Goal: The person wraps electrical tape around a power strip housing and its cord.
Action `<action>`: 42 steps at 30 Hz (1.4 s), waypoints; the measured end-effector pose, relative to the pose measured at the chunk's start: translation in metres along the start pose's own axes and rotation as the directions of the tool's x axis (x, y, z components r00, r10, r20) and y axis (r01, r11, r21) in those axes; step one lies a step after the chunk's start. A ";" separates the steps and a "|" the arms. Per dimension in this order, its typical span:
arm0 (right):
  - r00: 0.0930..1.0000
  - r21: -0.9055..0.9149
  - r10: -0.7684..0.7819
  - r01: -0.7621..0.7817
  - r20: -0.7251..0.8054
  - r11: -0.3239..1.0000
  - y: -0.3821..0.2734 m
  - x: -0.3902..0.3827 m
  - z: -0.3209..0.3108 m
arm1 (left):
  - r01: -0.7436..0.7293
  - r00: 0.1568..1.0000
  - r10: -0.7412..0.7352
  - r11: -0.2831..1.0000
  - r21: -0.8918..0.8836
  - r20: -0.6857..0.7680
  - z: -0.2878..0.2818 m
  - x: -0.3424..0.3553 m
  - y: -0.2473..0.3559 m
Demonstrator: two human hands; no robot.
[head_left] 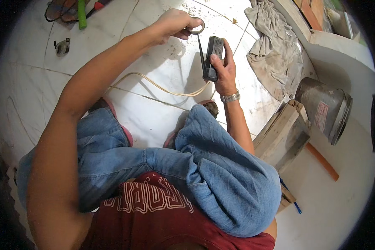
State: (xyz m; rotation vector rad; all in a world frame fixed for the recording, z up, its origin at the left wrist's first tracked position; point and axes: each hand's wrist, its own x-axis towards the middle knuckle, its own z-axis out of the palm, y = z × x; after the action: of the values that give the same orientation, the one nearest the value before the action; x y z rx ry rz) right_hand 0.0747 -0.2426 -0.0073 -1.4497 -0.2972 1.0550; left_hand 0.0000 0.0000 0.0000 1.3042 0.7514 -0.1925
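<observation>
My left hand (175, 26) is closed on a small roll of black electrical tape (198, 26). A stretched strip of the tape (201, 52) runs down from the roll to the cord end of a black power strip (215, 52). My right hand (226, 71) grips this strip, thumb across its socket face and fingers behind it. Its sockets face up toward me. A pale cord (171, 92) leaves its lower end and curves left over the floor, passing behind my left leg. Black tape wraps the end where the cord goes in.
A crumpled grey cloth (275, 50) lies right of my hands. Beyond my right knee are a wooden block (281, 131), a tipped dark bucket (321, 106) and an orange stick (323, 161). A small metal-and-clear piece (62, 47) and a green-handled tool (82, 14) lie at far left on white tiles.
</observation>
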 end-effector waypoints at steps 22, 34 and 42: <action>0.989 0.049 -0.138 0.136 0.046 0.989 -0.010 -0.005 0.016 | -0.312 0.726 0.457 0.885 0.346 -0.514 0.051 0.026 -0.003; 0.995 0.149 -0.085 0.077 0.050 0.986 -0.020 -0.010 0.027 | -0.389 0.669 0.469 0.882 0.266 -0.576 0.055 0.026 -0.002; 0.996 0.165 -0.072 0.064 0.048 0.984 -0.021 -0.012 0.031 | -0.452 0.614 0.530 0.844 0.290 -0.585 0.059 0.031 -0.004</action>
State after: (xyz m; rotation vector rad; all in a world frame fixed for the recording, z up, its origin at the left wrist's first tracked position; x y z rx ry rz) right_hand 0.0541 -0.2264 0.0218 -1.2571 -0.2899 1.0400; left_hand 0.0442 -0.0463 -0.0173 1.6625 0.9285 0.7282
